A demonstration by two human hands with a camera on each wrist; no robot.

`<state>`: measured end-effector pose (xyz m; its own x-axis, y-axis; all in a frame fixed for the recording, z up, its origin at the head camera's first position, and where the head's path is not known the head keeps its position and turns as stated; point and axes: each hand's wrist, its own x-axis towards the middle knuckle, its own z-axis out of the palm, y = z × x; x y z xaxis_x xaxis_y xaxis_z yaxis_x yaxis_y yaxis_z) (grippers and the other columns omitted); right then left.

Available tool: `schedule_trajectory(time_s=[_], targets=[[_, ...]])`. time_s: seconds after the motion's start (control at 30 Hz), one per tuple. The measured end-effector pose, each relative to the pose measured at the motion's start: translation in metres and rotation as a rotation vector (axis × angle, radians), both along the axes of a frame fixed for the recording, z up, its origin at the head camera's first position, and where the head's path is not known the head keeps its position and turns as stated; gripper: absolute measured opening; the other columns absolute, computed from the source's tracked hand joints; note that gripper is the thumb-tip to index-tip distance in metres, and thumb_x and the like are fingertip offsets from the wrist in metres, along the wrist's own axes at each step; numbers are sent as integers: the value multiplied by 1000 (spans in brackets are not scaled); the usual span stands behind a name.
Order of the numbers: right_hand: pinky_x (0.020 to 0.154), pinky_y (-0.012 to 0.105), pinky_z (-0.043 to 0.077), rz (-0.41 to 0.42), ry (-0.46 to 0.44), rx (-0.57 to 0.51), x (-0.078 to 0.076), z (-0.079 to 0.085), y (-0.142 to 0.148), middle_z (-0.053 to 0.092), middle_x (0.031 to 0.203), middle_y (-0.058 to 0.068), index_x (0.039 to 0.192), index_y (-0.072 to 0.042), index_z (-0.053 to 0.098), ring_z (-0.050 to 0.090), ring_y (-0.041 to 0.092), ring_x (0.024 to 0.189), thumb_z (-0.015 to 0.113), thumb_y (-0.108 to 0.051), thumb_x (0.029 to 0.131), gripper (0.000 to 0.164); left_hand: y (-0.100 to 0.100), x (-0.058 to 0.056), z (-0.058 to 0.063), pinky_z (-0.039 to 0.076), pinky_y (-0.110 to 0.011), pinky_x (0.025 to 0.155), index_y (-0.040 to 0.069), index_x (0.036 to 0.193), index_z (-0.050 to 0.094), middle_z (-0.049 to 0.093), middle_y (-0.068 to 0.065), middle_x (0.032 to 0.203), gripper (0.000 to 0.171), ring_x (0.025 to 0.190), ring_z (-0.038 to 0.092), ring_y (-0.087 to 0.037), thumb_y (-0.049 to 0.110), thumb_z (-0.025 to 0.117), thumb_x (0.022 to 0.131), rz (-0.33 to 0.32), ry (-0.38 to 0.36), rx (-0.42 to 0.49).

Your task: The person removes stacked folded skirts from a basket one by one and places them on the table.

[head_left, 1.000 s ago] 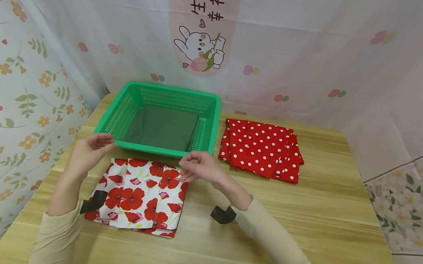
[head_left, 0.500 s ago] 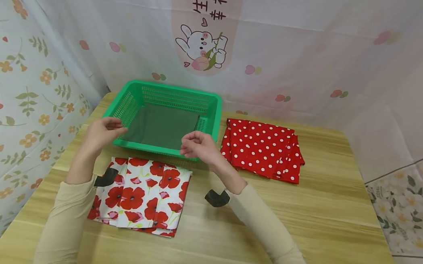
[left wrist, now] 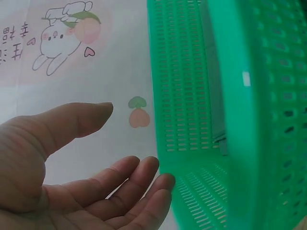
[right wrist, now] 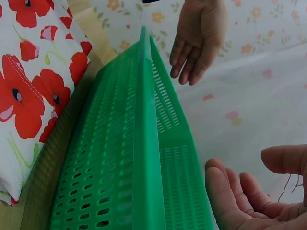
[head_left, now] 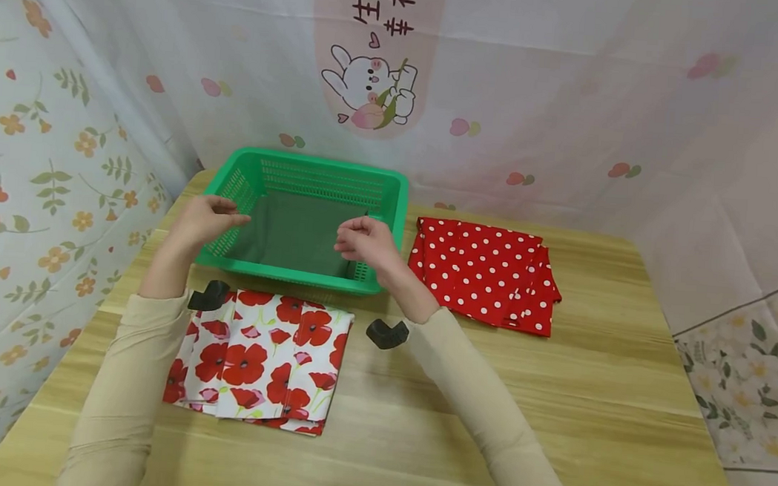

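A green plastic basket stands at the back left of the table, with a folded dark green cloth lying inside. Above its left side hovers my left hand, fingers loosely bent and holding nothing. My right hand is over the basket's right part, likewise with nothing in it. Thumb and fingers are spread apart on the left hand in the left wrist view, and on the right hand in the right wrist view. Neither hand visibly touches the basket or the cloth.
A folded white cloth with red poppies lies in front of the basket. To the basket's right lies a folded red cloth with white dots. Behind the wooden table hangs a printed curtain.
Both hands have moved forward, from above the poppy cloth and the basket's front edge to over the basket. The cloths and the basket look unmoved.
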<state>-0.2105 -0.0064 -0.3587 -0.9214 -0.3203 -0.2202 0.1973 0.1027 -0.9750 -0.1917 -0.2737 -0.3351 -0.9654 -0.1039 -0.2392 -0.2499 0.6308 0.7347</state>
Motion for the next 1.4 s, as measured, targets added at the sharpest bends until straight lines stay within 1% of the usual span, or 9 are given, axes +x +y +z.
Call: schedule_trajectory(time_s=[0.47, 0.6, 0.67, 0.8, 1.0, 1.1, 1.17, 1.27, 1.4], targets=[[89, 35, 49, -63, -81, 38, -26, 1, -12, 57, 118, 22, 122, 2, 50, 58, 32, 108, 55, -13, 95, 32, 3, -41, 1, 28, -52, 106, -12, 136, 38, 28, -29, 144, 59, 133, 25, -44, 23, 56, 92, 1, -90, 51], [90, 34, 49, -81, -93, 52, -31, -1, -13, 56, 121, 20, 124, 2, 49, 57, 30, 110, 56, -14, 94, 35, 3, -49, -5, 44, -40, 79, -2, 80, 64, 57, -17, 93, 26, 89, 51, -30, 21, 60, 90, 40, -66, 44], [90, 34, 48, -95, -98, 63, -34, -2, -14, 55, 121, 19, 124, 2, 48, 57, 30, 110, 56, -14, 94, 36, 2, -53, -7, 37, -35, 62, 10, 55, 48, 45, -3, 62, 38, 62, 42, -19, 20, 62, 89, 54, -66, 46], [93, 35, 47, -118, -125, 72, -39, -5, -14, 55, 122, 19, 126, 3, 47, 56, 31, 111, 56, -13, 93, 37, 0, -59, -10, 30, -32, 54, 20, 47, 33, 28, 8, 44, 51, 43, 26, -9, 20, 61, 89, 64, -99, 66], [97, 36, 44, -127, -158, 101, -45, -8, -14, 50, 128, 18, 130, 2, 44, 52, 30, 114, 56, -14, 93, 42, 1, -64, -11, 33, -30, 52, 16, 55, 39, 30, 7, 45, 41, 42, 28, -8, 19, 62, 88, 87, -120, 65], [100, 38, 41, -129, -178, 128, -47, -9, -13, 45, 134, 15, 133, 0, 43, 50, 28, 115, 56, -15, 94, 44, 3, -68, -11, 40, -29, 59, -4, 87, 56, 52, -6, 64, 22, 52, 40, -12, 17, 62, 89, 94, -140, 65], [101, 40, 39, -136, -195, 140, -49, -10, -13, 43, 136, 13, 133, -1, 44, 48, 28, 116, 56, -16, 93, 44, 4, -70, -10, 45, -31, 71, -15, 119, 45, 59, -21, 96, 46, 67, 49, -17, 17, 60, 90, 98, -171, 69], [103, 42, 36, -147, -221, 139, -53, -12, -13, 41, 139, 12, 132, -2, 46, 46, 28, 118, 57, -17, 93, 43, 5, -74, -10, 45, -30, 82, -16, 141, 17, 37, -29, 138, 72, 86, 50, -21, 18, 57, 91, 101, -223, 81], [102, 41, 37, -167, -250, 127, -56, -14, -13, 39, 142, 11, 133, -2, 46, 46, 27, 112, 57, -17, 93, 44, 5, -81, -13, 45, -29, 77, -13, 141, 20, 40, -29, 137, 69, 86, 52, -23, 19, 55, 92, 120, -259, 58]])
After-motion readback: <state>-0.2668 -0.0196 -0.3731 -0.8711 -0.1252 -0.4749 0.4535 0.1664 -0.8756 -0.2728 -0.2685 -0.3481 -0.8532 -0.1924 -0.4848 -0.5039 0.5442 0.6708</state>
